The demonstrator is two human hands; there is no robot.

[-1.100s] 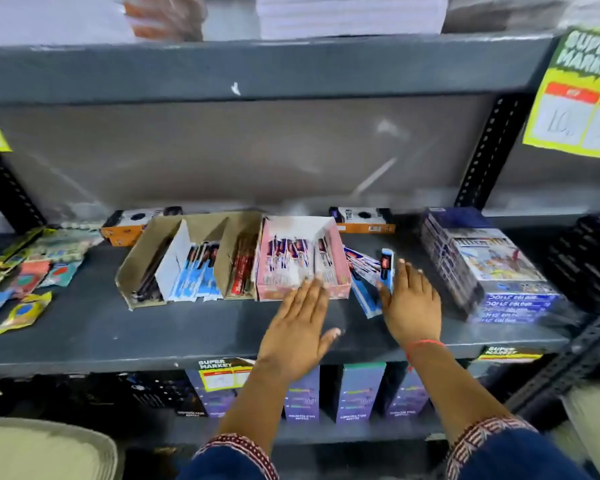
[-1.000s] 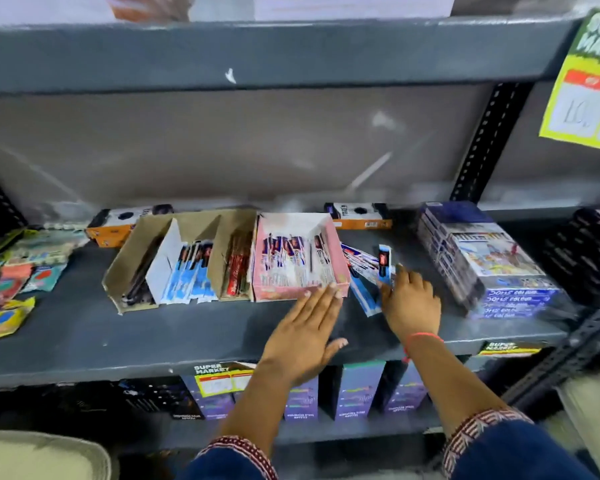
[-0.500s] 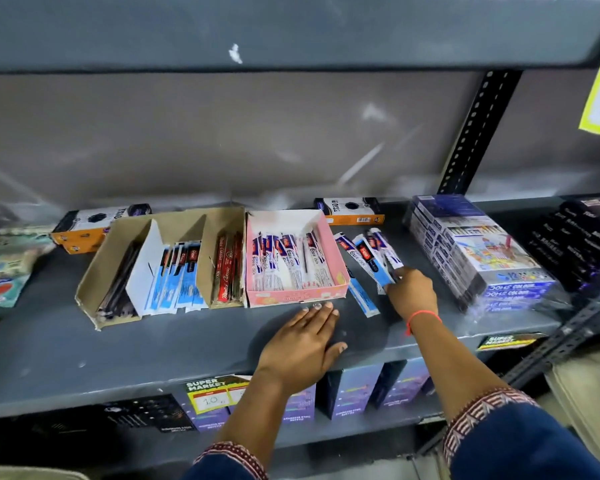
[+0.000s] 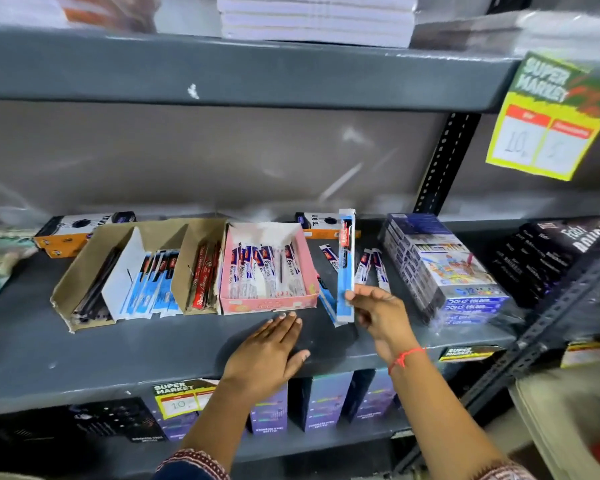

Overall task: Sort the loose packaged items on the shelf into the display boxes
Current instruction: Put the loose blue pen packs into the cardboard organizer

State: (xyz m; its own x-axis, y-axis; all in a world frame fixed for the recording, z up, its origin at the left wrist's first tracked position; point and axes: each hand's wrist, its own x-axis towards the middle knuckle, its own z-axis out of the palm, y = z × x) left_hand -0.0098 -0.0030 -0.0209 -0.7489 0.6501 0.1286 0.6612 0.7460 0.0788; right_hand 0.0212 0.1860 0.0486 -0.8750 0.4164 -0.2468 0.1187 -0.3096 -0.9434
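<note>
A grey metal shelf (image 4: 118, 348) is spanning the whole view, carrying everything described here. Toward its left side a brown cardboard display box (image 4: 94, 271) is sitting with its dividers holding dark, blue-and-white and red packets, and touching its right side a pink display box (image 4: 267, 303) is holding white-and-purple pen packets. To the right, a stack of colour-pencil boxes (image 4: 444, 268) is resting under clear wrap, well apart from the pink box.

The left hand (image 4: 264, 355) is lying flat on the shelf, palm down and fingers spread, its fingertips just in front of the pink box's front wall. The right hand (image 4: 381, 313) is pinching the lower part of a blue pen packet (image 4: 346, 265) between thumb and fingers, holding it upright above the shelf, just to the right of the pink box. The packet is rising straight up from the fingertips, its top reaching near the back wall.

Behind and beside it, a few loose pen packets (image 4: 371, 268) are lying on the shelf between the pink box and the pencil stack, and another blue packet (image 4: 326, 299) is lying flat just left of the held one.
</note>
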